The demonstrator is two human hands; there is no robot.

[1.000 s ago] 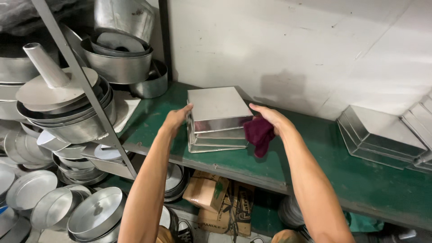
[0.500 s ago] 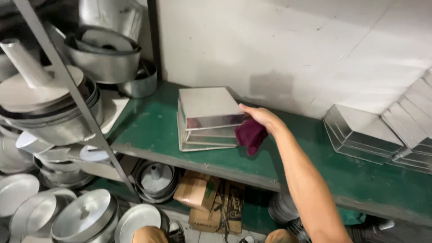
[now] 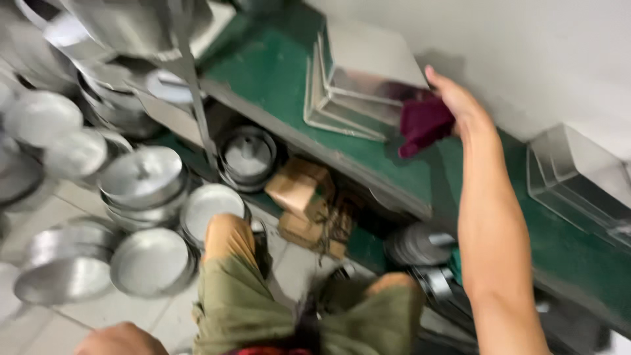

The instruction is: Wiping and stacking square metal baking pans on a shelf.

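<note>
A: Right hand [image 3: 460, 105]?
B: Up on the green shelf [image 3: 276, 72], fingers closed round a maroon cloth [image 3: 424, 125]. Cloth hangs from the hand, just beside the tray stack [image 3: 358, 79], touching its right edge.
A: Stack position?
B: On the shelf against the white wall [image 3: 526, 46]. Square metal trays, nested, top one tilted a bit. View is blurred, can't count them.
A: Left hand [image 3: 118, 340]?
B: Bottom edge of view, low, only partly visible. Grip can't be told. Touching nothing I can see.
A: Anything else around?
B: More trays [image 3: 578, 184] at right on the same shelf, well apart from the stack. Round pans [image 3: 141, 177] piled on the floor at left. Cardboard boxes [image 3: 302, 197] under the shelf. Person's knees in olive shorts [image 3: 263, 309] at bottom centre.
</note>
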